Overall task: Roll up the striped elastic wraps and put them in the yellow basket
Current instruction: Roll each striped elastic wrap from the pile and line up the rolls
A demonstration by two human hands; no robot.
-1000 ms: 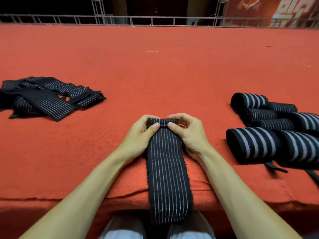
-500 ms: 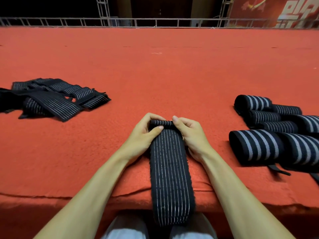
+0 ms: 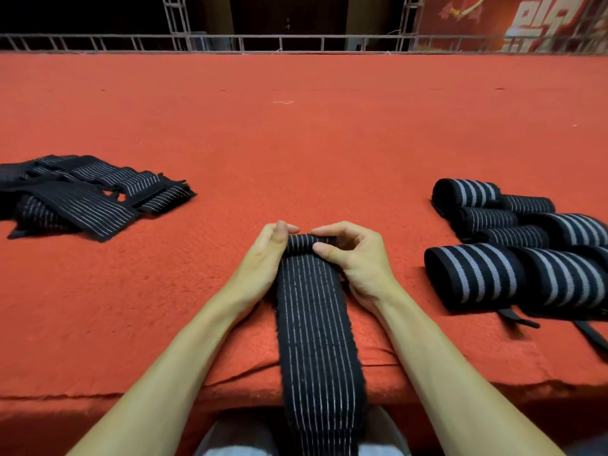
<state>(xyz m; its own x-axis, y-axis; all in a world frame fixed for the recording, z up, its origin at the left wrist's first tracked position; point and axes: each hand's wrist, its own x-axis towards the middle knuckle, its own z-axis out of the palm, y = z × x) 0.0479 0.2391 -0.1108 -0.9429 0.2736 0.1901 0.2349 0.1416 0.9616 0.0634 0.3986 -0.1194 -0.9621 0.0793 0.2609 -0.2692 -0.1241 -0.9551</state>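
Wrap (image 3: 317, 324), seemingly soft, light and springy, lies along the surface (image 3: 296, 143) and over its near edge, its rolled far end pinched at each side by fingers of the left hand (image 3: 263, 261) and right hand (image 3: 357, 258), probably the tightest hold.

A stage-like event hall: red carpet (image 3: 296, 143), metal truss railing (image 3: 296, 41), red banner (image 3: 533, 24).

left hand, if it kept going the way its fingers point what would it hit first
Likely the right hand, its fingertips just across a small gap; the left hand pinches the striped wrap's rolled end.
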